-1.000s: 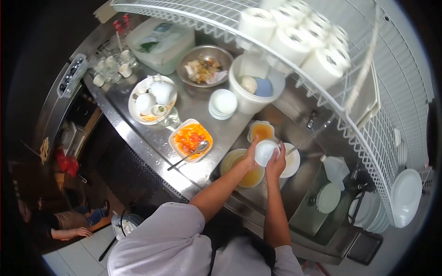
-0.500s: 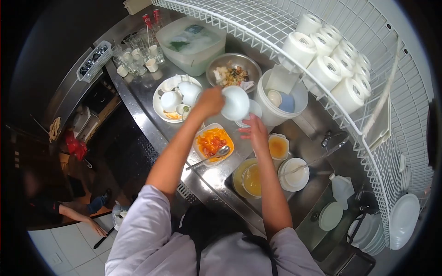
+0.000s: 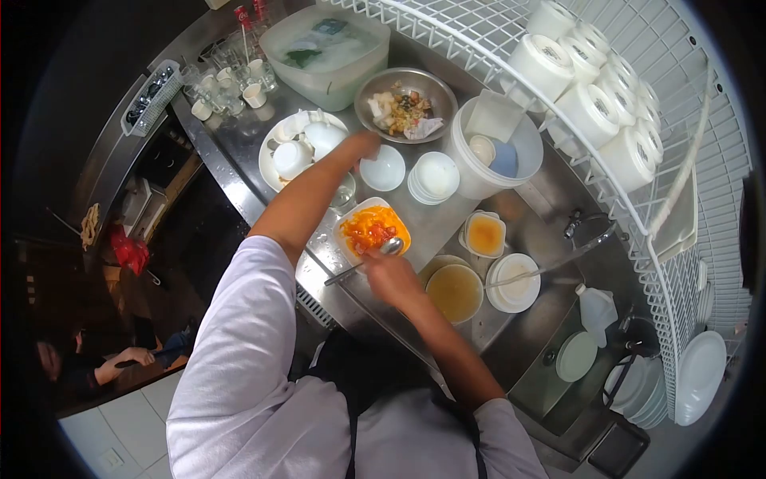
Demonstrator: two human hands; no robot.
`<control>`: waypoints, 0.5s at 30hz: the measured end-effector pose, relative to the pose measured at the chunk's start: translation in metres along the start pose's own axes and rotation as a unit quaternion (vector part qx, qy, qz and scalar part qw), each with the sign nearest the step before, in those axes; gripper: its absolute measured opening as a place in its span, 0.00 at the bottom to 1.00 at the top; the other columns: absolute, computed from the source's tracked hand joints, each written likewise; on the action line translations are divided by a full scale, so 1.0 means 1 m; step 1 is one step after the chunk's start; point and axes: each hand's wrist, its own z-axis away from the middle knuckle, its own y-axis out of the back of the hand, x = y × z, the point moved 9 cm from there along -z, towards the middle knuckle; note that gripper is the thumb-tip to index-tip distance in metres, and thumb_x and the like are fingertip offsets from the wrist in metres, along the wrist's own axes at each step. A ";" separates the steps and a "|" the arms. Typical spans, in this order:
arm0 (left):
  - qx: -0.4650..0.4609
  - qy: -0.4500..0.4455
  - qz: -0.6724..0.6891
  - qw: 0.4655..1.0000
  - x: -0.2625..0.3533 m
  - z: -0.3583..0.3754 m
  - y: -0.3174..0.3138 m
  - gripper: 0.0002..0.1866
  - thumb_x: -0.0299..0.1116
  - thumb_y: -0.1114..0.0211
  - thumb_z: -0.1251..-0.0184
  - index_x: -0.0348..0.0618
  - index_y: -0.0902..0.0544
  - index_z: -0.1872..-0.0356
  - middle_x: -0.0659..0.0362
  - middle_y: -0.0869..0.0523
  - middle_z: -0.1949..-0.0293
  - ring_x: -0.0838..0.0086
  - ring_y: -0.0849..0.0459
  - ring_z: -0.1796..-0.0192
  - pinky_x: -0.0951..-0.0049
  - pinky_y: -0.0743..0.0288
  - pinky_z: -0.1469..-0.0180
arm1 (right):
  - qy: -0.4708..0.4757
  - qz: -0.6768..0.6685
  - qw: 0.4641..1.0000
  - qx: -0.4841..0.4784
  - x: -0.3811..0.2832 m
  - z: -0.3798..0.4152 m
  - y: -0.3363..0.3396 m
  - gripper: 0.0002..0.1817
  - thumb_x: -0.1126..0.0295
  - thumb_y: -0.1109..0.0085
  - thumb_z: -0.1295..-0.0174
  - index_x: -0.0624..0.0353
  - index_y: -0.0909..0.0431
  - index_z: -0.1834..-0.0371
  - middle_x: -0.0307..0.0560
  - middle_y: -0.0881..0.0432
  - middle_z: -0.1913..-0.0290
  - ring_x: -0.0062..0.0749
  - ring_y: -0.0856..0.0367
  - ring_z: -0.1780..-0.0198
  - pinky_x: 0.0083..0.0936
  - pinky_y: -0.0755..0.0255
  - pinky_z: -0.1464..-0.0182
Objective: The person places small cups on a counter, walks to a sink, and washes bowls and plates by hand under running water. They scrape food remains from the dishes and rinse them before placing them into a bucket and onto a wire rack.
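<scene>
My left hand (image 3: 365, 149) is closed at the left rim of a small white bowl (image 3: 384, 169), its fingertips partly hidden. Fingers of my right hand (image 3: 391, 275) close over the handle of a metal spoon (image 3: 392, 246) at the near rim of a square white bowl (image 3: 399, 220). Orange and red food scraps (image 3: 370, 227) lie in that bowl. A short stack of small white bowls (image 3: 436, 176) stands right of the held bowl. Behind it is a metal bowl of food scraps (image 3: 407, 104). A glass (image 3: 343, 191) sits beneath my left forearm.
A plate with white cups (image 3: 273, 166) is at left, near glasses (image 3: 227, 100) and a tub of soapy water (image 3: 319, 84). A white bucket (image 3: 477, 177), bowls of yellowish liquid (image 3: 455, 294) and a tap (image 3: 576, 225) are at right. A wire rack (image 3: 511, 72) hangs overhead.
My left hand has moved left with the small white bowl, away from the stack. My right hand has come from beside the stack down to the spoon at the square bowl.
</scene>
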 end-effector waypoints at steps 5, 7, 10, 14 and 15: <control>-0.008 0.011 0.035 0.999 -0.021 -0.028 -0.021 0.11 0.25 0.33 0.37 0.26 0.15 0.57 0.44 0.11 0.62 0.53 0.09 0.70 0.56 0.13 0.74 | 0.077 0.034 0.996 -0.037 -0.012 -0.004 -0.014 0.10 0.77 0.43 0.43 0.64 0.18 0.59 0.64 0.20 0.39 0.50 0.14 0.49 0.42 0.18 0.52; 0.011 0.008 0.049 0.999 -0.011 -0.014 -0.013 0.11 0.25 0.32 0.39 0.28 0.14 0.59 0.44 0.10 0.61 0.53 0.08 0.67 0.57 0.14 0.71 | 0.092 0.038 0.995 -0.011 -0.016 0.001 -0.003 0.11 0.77 0.42 0.43 0.63 0.17 0.57 0.61 0.21 0.36 0.49 0.15 0.46 0.41 0.18 0.50; 0.092 -0.059 -0.176 0.978 0.019 0.011 0.014 0.09 0.27 0.32 0.41 0.33 0.12 0.61 0.44 0.10 0.60 0.53 0.08 0.62 0.58 0.14 0.65 | 0.114 0.015 0.988 0.100 -0.032 0.020 0.042 0.13 0.76 0.41 0.43 0.60 0.16 0.54 0.54 0.18 0.40 0.45 0.16 0.46 0.38 0.18 0.50; 0.325 -0.143 -0.252 0.900 0.097 0.137 0.063 0.09 0.31 0.35 0.36 0.40 0.11 0.71 0.48 0.10 0.68 0.52 0.10 0.64 0.56 0.17 0.59 | 0.035 0.000 0.979 0.203 -0.017 0.057 0.085 0.17 0.80 0.40 0.46 0.57 0.13 0.52 0.47 0.17 0.48 0.42 0.16 0.49 0.35 0.19 0.50; 0.329 -0.149 -0.196 0.912 0.112 0.165 0.055 0.14 0.36 0.37 0.31 0.40 0.11 0.73 0.48 0.10 0.69 0.52 0.11 0.65 0.56 0.18 0.60 | 0.007 -0.011 0.970 0.245 -0.010 0.068 0.098 0.19 0.82 0.40 0.46 0.56 0.13 0.51 0.47 0.16 0.51 0.42 0.15 0.51 0.34 0.19 0.50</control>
